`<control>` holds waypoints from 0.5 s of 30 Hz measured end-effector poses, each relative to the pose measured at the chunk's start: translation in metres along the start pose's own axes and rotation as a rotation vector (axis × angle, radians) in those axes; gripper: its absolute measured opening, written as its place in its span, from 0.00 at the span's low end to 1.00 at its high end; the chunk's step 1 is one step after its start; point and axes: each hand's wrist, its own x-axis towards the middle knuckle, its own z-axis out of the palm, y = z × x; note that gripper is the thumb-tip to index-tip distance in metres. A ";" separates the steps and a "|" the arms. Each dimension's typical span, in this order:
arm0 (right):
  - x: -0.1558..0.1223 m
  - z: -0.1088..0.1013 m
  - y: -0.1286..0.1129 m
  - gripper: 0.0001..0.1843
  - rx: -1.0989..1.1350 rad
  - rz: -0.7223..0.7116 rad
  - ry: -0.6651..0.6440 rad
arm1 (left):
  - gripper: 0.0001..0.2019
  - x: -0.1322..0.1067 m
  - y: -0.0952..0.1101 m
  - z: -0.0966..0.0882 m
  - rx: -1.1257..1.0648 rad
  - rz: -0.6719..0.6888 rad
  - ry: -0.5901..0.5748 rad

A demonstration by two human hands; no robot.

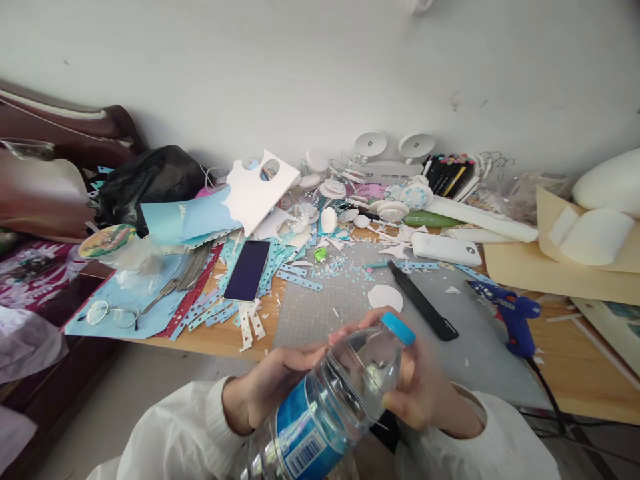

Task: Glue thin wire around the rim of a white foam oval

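Observation:
I hold a clear plastic water bottle (330,407) tilted, its blue cap (399,328) pointing up and to the right. It carries a blue label with a barcode. My left hand (273,383) wraps the bottle's body from the left. My right hand (425,390) grips the upper part near the neck, just below the cap. Both hands sit near the front edge of the desk, above a grey cutting mat (350,307). White sleeves cover both wrists.
The wooden desk (590,360) is strewn with blue and white paper scraps. On it lie a dark phone (247,270), a black ruler (423,301), a blue glue gun (513,317), a white power bank (445,249), glasses (113,313), markers (450,175) and a black bag (150,177).

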 end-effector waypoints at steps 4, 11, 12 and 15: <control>-0.001 0.003 0.002 0.27 0.037 -0.028 -0.008 | 0.20 -0.001 -0.002 0.003 0.015 -0.012 -0.038; -0.001 0.005 0.000 0.26 0.035 0.009 0.045 | 0.16 -0.007 -0.004 0.001 0.115 -0.007 0.019; 0.000 0.004 -0.001 0.27 0.029 0.005 0.062 | 0.17 -0.008 -0.003 0.002 0.169 -0.009 0.050; 0.004 -0.001 -0.005 0.27 0.020 -0.008 0.141 | 0.25 -0.014 0.000 0.008 0.398 0.009 0.103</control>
